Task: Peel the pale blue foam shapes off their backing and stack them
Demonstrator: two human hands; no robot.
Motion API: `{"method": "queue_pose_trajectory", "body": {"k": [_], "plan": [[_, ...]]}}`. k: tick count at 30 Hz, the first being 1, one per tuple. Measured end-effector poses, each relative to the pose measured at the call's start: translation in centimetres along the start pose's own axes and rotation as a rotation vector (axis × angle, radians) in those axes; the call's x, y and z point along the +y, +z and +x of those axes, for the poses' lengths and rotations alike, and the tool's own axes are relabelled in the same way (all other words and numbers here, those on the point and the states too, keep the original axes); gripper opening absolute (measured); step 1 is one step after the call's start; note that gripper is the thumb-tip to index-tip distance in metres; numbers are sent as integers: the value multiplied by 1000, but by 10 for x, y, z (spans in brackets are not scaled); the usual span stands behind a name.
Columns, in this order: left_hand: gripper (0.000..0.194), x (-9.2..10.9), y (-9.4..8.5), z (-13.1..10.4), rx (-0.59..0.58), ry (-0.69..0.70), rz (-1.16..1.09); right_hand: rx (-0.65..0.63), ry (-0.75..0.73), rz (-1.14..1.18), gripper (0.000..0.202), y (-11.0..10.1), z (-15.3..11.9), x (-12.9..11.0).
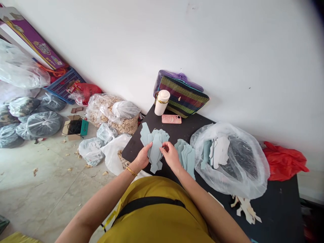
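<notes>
Between my two hands is a pale blue-grey cut-out piece (156,146) with a wavy outline, flat like card or leather. My left hand (143,157) is closed on its left edge, thumb on top. My right hand (170,155) pinches at its right edge with thumb and forefinger. More pieces of the same colour (145,133) lie fanned out beneath and behind it on the black table (134,145). To the right of my right hand, overlapping pieces (187,155) form another row.
A clear plastic bag (243,184) stands open at right, with blue-grey and white pieces inside. Beside it are a red bag (283,162) and pale scraps (245,209). Behind stand a white tumbler (162,103), pink phone (171,119) and striped mesh bag (184,98). Filled bags (45,124) cover the left floor.
</notes>
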State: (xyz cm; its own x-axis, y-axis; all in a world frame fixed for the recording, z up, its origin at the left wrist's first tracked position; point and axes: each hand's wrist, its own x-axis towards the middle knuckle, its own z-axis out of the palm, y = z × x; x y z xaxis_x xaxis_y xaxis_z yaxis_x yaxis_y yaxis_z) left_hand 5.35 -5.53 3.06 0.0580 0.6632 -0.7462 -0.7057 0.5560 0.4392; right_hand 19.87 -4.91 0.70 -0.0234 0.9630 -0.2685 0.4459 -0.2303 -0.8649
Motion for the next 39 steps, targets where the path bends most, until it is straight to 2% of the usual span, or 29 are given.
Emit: {"method": "queue_pose_trajectory", "body": {"k": [6,12,15,19,23,26,29,31,36,39], "plan": [[20,4,-1,-3,58,27,110,-46,118,70,21,-3,-2,3],[22,8,-10,-5,-31,17,207,-75,135,54,18,-1,-2,-2],[25,7,-17,-2,-9,40,225,-118,138,93,18,-1,-5,-6],[32,11,-35,6,126,125,175,-155,177,196,19,-12,-7,-8],[41,29,-63,10,137,164,137,-93,208,197,23,-23,7,4],[43,45,-73,7,161,197,132,-41,220,142,25,-23,28,18],[44,51,-69,2,134,190,137,14,208,62,23,-18,45,23],[43,48,-60,-1,85,163,144,49,170,16,24,-14,46,18],[34,25,-33,-5,14,91,191,-56,-89,-60,29,-2,28,-10],[33,15,-21,-7,-22,48,231,-43,-35,-7,29,-1,26,-13]]}}
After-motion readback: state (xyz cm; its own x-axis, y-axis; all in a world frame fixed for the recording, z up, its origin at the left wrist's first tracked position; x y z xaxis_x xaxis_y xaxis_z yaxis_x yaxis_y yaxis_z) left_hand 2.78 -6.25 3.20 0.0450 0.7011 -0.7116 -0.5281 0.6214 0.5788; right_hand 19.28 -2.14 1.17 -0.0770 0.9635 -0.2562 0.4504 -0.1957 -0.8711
